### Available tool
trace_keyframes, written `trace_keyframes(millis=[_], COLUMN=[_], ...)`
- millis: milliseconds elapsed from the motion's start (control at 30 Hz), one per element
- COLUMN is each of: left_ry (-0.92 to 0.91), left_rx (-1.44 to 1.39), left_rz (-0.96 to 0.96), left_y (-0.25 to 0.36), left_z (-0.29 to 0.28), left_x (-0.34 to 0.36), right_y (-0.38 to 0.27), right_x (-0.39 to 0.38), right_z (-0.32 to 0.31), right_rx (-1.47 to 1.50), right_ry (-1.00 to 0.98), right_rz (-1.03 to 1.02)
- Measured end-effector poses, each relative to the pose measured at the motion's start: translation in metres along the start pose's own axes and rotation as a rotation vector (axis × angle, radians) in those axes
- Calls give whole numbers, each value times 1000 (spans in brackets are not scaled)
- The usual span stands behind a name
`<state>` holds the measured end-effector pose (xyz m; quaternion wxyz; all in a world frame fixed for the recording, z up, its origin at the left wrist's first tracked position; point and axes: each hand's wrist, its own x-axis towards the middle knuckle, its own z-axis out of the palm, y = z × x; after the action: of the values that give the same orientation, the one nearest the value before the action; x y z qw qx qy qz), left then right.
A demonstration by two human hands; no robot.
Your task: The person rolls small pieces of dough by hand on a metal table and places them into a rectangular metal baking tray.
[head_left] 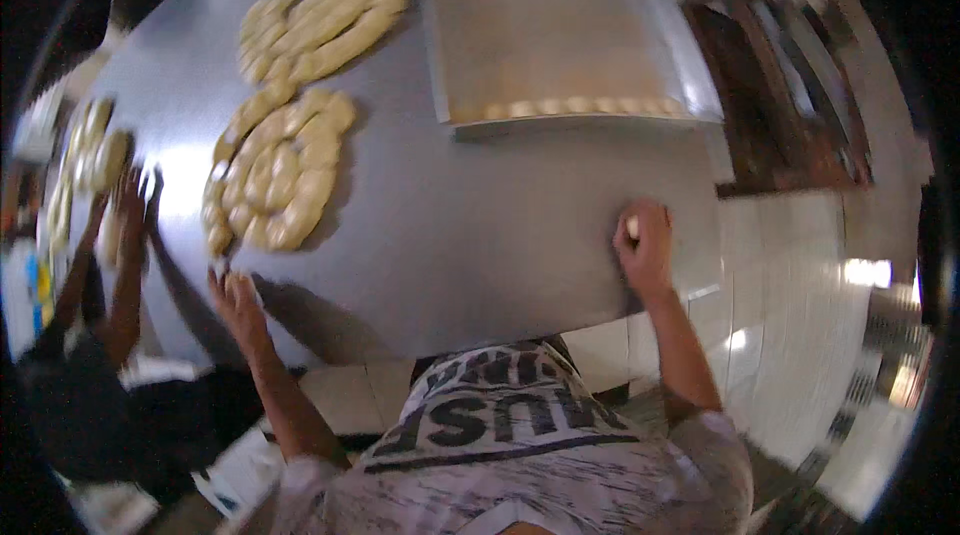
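Observation:
My left hand (238,305) is at the lower end of a coiled rope of pale, segmented dough (275,170), fingers loosely apart; blur hides whether they touch it. My right hand (645,245) is closed around a small pale dough piece (632,227) near the metal table's (500,215) right edge. A second coil (340,35) lies above the first, with part of another at the top. A metal tray (540,35) sits at the back right, a row of small dough balls (580,107) along its near side.
At the left, a co-worker's hands (125,210) are by more dough ropes (90,145) on the table. Beside the tray stands a dark brown wooden item (775,125). Tiled floor (785,325) shows past the table's right and front edges.

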<state>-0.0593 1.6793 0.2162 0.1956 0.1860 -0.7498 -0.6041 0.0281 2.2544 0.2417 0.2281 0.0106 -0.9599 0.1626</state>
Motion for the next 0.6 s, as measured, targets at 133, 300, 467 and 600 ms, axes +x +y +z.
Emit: trace_keyframes(millis=[133, 300, 467, 600], left_ry=[-205, -360, -975, -1238], left_rx=[-108, -129, 223, 123], left_rz=[-196, -70, 296, 826], left_y=[87, 133, 189, 210], left_z=[88, 185, 349, 467], left_x=[-57, -75, -129, -155], right_y=[38, 32, 60, 68], right_x=[54, 16, 24, -7], right_z=[2, -16, -7, -58], right_rx=[-22, 7, 49, 219], right_ry=[17, 16, -61, -183], right_rz=[419, 31, 167, 227])
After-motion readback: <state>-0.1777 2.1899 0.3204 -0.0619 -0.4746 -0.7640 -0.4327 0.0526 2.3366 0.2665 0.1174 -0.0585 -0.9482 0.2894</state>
